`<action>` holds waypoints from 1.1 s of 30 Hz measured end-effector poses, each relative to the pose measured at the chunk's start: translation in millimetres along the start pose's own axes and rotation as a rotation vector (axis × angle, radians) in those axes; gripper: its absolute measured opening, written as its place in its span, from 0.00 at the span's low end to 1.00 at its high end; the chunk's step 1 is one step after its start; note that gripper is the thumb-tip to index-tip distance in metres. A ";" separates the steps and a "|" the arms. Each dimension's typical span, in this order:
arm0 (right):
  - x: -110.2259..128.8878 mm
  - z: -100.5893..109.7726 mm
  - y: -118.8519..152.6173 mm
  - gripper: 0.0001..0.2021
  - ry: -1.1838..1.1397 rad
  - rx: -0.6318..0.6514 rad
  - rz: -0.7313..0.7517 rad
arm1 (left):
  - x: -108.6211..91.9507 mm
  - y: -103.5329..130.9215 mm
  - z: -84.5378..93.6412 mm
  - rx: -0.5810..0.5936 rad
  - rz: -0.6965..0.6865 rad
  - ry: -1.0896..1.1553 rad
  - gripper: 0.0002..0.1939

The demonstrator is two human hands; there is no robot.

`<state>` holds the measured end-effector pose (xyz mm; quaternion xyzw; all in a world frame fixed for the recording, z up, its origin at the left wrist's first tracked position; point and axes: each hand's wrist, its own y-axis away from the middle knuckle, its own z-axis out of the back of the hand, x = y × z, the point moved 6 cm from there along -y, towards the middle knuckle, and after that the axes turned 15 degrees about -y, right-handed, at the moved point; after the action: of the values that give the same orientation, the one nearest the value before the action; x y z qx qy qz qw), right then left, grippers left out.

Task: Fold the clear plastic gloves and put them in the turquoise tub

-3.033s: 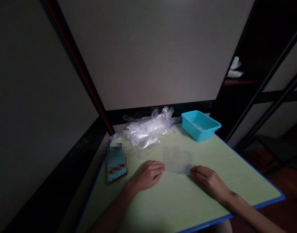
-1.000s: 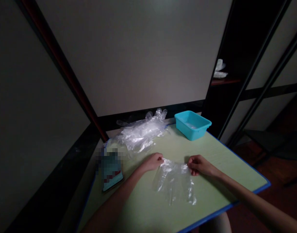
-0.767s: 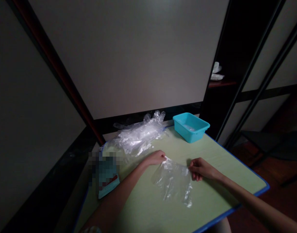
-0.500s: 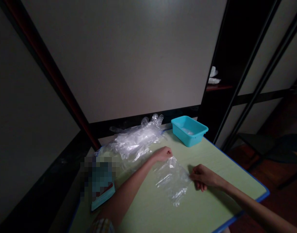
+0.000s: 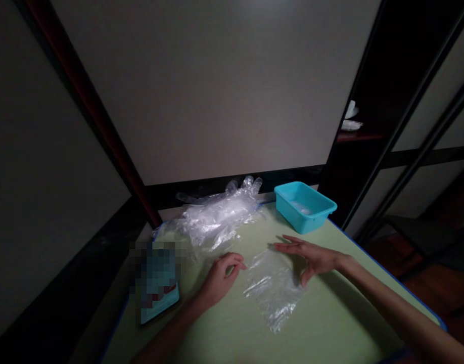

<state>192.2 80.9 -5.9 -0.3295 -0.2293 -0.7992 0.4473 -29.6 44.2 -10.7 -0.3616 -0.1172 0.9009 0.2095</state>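
My right hand (image 5: 313, 257) is spread wide at lower right — just beside the clear plastic glove (image 5: 273, 290), which lies at lower centre; my left hand (image 5: 221, 277), loosely curled, sits left of it.

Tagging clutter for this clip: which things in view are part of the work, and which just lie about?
Likely in the work:
- glove, flat between left hand and right hand
- glove pile
- tub, maybe

Likely just about:
- phone-like slab
- white items on shelf
- chair
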 end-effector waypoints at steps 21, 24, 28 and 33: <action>-20.3 -12.5 -12.2 0.55 0.092 0.216 -0.120 | 21.6 5.3 3.1 -0.077 0.141 0.098 0.08; -23.8 -14.5 -11.9 0.55 0.079 0.214 -0.160 | 22.3 5.7 1.7 -0.068 0.161 0.122 0.06; -23.3 -16.1 -9.7 0.55 0.024 0.195 -0.204 | 24.2 6.1 0.3 -0.067 0.180 0.132 0.05; -24.8 -18.4 -4.8 0.55 -0.011 0.141 -0.255 | 23.7 5.7 0.3 -0.057 0.191 0.136 0.05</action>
<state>191.6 85.0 -36.9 -0.2698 -0.3276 -0.8296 0.3628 -46.9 50.1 -26.8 -0.4371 -0.0934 0.8865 0.1200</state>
